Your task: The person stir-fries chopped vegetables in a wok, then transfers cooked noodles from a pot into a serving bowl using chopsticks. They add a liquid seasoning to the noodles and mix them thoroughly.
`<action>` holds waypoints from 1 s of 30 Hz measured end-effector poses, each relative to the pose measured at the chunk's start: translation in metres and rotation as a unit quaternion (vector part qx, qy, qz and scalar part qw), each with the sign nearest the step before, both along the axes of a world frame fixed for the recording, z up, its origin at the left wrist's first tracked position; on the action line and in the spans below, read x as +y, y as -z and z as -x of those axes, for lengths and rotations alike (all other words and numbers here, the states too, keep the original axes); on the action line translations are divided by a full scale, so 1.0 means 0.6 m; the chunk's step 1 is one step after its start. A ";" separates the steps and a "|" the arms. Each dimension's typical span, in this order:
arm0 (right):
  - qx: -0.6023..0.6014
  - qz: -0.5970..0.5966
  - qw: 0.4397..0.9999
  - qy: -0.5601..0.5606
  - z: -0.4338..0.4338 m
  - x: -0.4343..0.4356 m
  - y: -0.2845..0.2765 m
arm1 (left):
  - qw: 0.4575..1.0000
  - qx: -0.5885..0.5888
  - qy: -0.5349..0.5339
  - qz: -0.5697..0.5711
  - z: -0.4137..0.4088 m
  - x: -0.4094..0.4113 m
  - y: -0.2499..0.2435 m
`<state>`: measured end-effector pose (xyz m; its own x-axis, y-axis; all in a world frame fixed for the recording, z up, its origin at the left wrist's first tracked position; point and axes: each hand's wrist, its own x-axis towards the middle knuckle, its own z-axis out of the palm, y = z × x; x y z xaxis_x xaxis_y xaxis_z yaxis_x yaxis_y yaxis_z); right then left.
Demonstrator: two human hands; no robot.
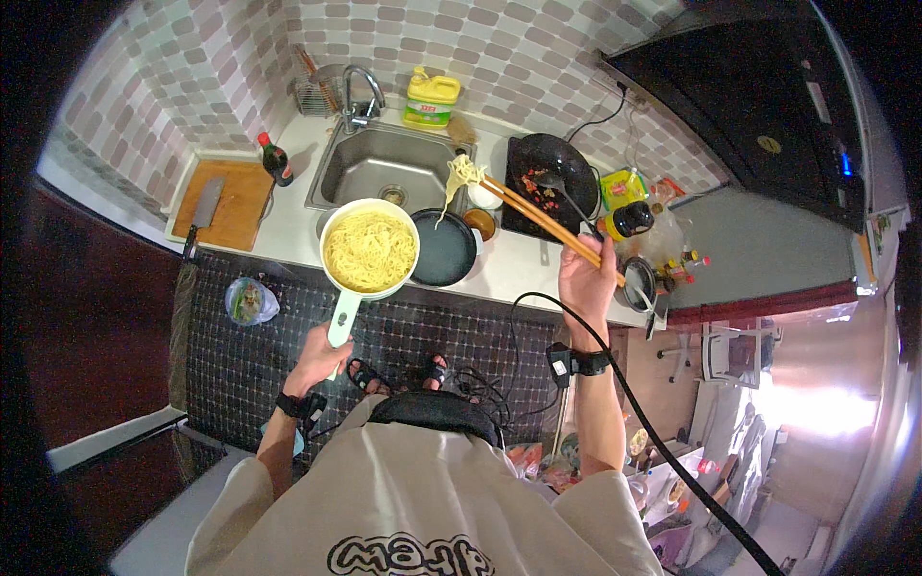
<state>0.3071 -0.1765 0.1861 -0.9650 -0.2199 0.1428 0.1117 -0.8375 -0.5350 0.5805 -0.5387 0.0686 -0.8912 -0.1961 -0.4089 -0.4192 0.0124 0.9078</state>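
Observation:
My left hand [319,355] grips the pale green handle of a saucepan [346,317] full of cooked noodles [371,250], held at the counter's front edge before the sink. My right hand [588,273] holds a pair of wooden chopsticks [542,220], their tips pointing left. A small clump of noodles [465,173] hangs from the tips, one strand trailing down over a round black pan [442,252]. That pan stands on the counter just right of the saucepan. Beyond the chopsticks, a black wok [555,169] on the cooktop holds chopped red bits and a ladle.
A steel sink [389,165] with a faucet [360,93] lies behind the saucepan. At left are a cutting board [241,216] with a cleaver [209,203], and a sauce bottle [276,161]. A small brown bowl [480,225] and bottles stand at right. A black cable [634,396] passes near my right forearm.

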 end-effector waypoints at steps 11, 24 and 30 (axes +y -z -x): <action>0.146 -0.472 0.859 -0.133 -0.001 -0.089 -0.058 | 1.000 0.006 0.003 -0.024 0.008 0.025 -0.039; 0.287 -0.550 0.775 -0.125 -0.024 -0.196 -0.066 | 0.999 -0.030 -0.003 -0.015 -0.018 0.026 -0.051; 0.274 -0.584 0.758 -0.100 -0.007 -0.203 -0.086 | 1.000 -0.009 -0.007 -0.025 -0.039 0.021 -0.037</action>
